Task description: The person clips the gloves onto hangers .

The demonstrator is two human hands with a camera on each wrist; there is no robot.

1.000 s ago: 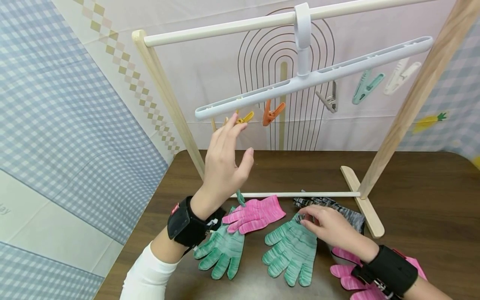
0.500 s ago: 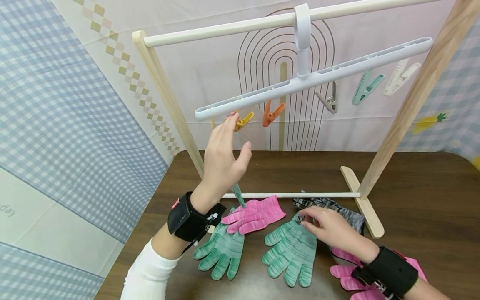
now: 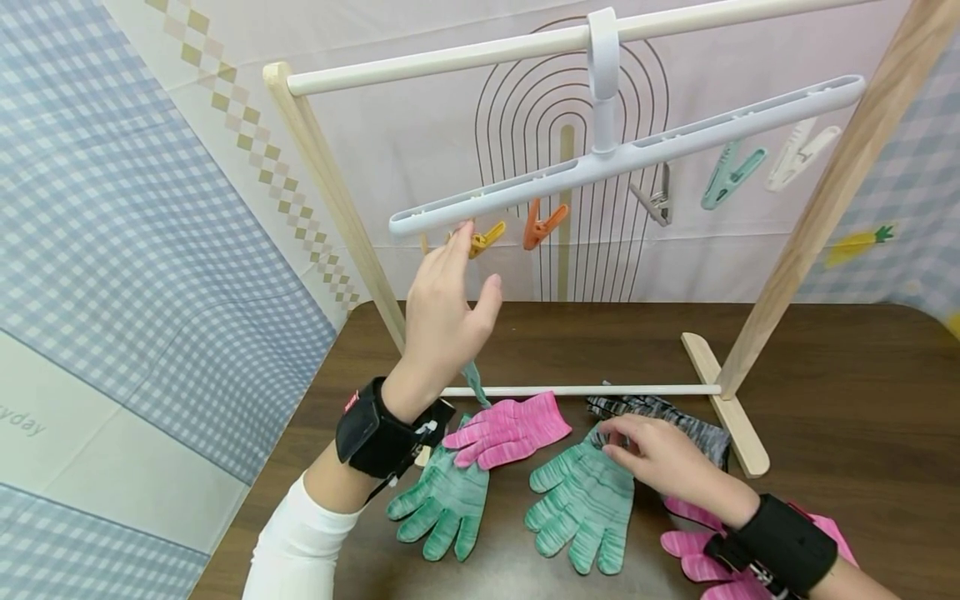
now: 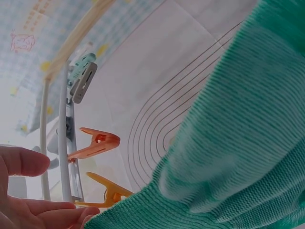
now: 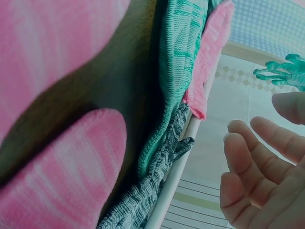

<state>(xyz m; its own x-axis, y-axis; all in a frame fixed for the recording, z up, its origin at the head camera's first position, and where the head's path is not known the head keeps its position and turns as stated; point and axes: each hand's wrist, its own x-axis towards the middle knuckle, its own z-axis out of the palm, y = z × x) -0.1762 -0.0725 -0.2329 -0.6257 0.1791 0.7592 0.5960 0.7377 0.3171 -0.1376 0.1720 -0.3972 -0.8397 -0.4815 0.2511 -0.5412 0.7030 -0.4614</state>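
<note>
My left hand [image 3: 459, 279] is raised under the white hanger [image 3: 637, 150], its fingertips at the yellow clip [image 3: 486, 239]. It grips the cuff end of a green glove [image 3: 442, 500], which trails from the palm down to the table. In the left wrist view that green glove [image 4: 238, 143] fills the right side, with the yellow clip [image 4: 107, 193] and the orange clip [image 4: 95, 143] beside my fingers [image 4: 43, 207]. My right hand [image 3: 622, 446] rests with relaxed fingers on the cuff of a second green glove [image 3: 577, 508].
A pink glove [image 3: 510, 429] and a grey glove [image 3: 675, 417] lie by the rack's lower rail [image 3: 600, 389]. Another pink glove [image 3: 697, 562] lies under my right wrist. Grey [image 3: 656, 200], teal [image 3: 723, 175] and white [image 3: 798, 154] clips hang further right. A wooden post [image 3: 330, 192] stands left.
My left hand has edged up and left to the yellow clip, drawing the green glove's cuff a little higher. The right hand has stayed on the second green glove.
</note>
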